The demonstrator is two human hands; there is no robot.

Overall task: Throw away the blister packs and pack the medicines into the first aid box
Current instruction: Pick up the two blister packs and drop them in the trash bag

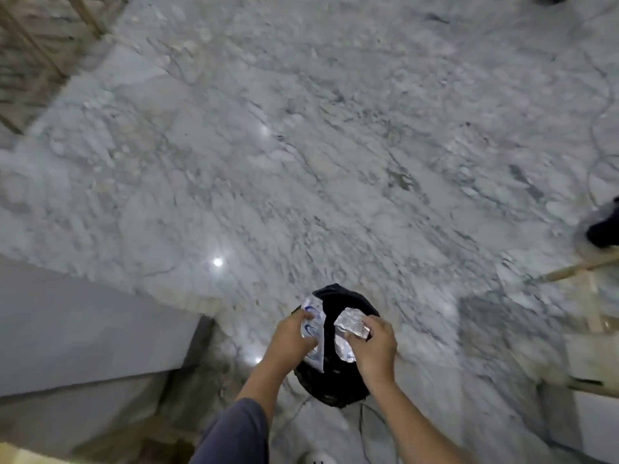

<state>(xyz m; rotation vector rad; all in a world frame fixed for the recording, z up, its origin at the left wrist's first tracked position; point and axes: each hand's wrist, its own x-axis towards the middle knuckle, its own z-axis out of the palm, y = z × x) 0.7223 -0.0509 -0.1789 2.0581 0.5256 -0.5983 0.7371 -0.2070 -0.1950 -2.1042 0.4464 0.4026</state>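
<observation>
A black bin lined with a black bag stands on the marble floor, low in the middle of the head view. Both hands hover over its dark opening. My left hand grips a silver blister pack with blue print above the bin's left rim. My right hand grips a crumpled silver foil blister pack above the right rim. The two packs are apart, with the dark opening between them. The first aid box is not in view.
Grey-white marble floor fills most of the view. A grey wall or cabinet stands at the left. Wooden furniture legs and a dark blurred object are at the right. A thin cable runs by the bin's base.
</observation>
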